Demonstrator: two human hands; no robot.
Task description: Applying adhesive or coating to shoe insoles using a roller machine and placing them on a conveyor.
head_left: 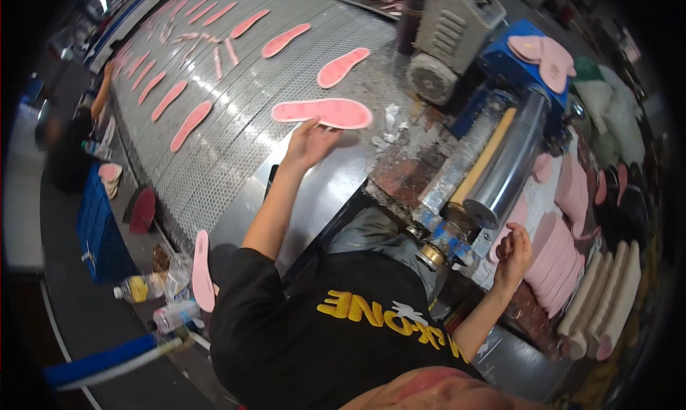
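A pink insole (323, 113) with a pale rim is held at its near edge by my left hand (313, 144), over the near end of the metal mesh conveyor (246, 135). The thumb and fingers close on that edge. My right hand (516, 256) hangs beside the roller machine, its fingers loosely curled and apart, with nothing seen in them. Nearest to it are a stack of pink insoles (554, 263) and the shiny steel roller (509, 163). On the conveyor, more pink insoles (191, 126) lie in rows.
A grey motor (436, 77) stands behind the rollers. More pink pieces (547, 60) rest on the blue housing (511, 38). Plastic bottles (143, 287) and a blue bin (103, 231) are at the left. Another person (71, 138) stands beside the conveyor's left side.
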